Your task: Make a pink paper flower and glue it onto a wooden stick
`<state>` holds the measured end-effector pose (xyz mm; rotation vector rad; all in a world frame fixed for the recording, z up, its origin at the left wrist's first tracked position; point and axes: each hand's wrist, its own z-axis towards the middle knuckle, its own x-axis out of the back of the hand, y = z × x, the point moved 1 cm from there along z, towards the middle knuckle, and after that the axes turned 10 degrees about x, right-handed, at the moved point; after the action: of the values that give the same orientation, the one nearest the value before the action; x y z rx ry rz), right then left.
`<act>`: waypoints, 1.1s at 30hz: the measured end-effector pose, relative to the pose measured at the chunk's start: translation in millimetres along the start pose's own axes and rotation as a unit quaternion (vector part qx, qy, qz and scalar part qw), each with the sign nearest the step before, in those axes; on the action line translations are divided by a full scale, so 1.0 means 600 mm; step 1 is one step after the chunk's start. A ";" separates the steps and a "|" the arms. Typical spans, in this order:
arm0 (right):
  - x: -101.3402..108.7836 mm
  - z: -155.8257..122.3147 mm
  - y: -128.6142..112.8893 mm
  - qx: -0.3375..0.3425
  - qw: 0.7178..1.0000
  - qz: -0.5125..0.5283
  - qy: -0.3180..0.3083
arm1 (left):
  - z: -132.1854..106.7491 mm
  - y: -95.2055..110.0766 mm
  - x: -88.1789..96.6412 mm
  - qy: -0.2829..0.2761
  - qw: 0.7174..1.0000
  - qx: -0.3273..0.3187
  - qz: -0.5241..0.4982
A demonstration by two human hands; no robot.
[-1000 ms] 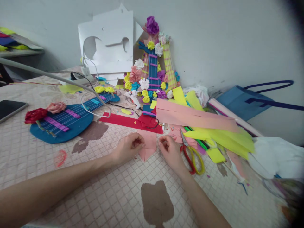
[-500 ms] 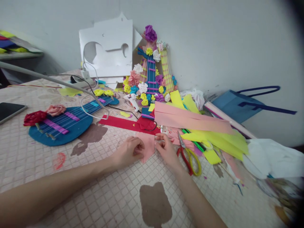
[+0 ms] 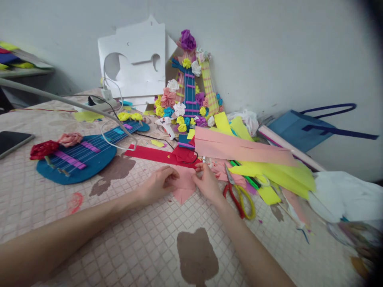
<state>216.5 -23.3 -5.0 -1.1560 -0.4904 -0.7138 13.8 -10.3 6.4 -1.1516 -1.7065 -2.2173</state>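
Observation:
A small piece of pink crepe paper (image 3: 184,185) lies on the table between my hands, its lower end coming to a point. My left hand (image 3: 160,184) is curled at the paper's left edge, thumb and fingers closing on it. At the right edge, my right hand (image 3: 208,182) pinches the paper near its upper corner. Just behind it lies a red strip (image 3: 151,154). Scissors with red and yellow handles (image 3: 239,199) rest right of my right hand, blades pointing away.
A blue paper guitar (image 3: 77,159) with paper roses lies at left. Behind are a white glue gun (image 3: 166,126), flower-covered guitars (image 3: 190,91) and a white cut-out board (image 3: 131,59). Pink sheets (image 3: 242,147) and yellow sheets (image 3: 278,177) pile up at right. A white cable (image 3: 74,97) crosses the left side.
My left hand has shifted slightly left and more of the pink paper shows between the hands. The right hand's fingers have moved slightly up along the paper's edge.

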 end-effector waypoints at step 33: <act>0.029 -0.017 -0.018 0.048 0.946 0.300 -0.114 | 0.015 -0.002 0.023 -0.003 0.965 0.115 -0.237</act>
<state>220.4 -40.0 10.5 -1.2166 -0.3314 -0.0274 7.9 2.4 14.4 -0.7561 -2.3694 -2.1579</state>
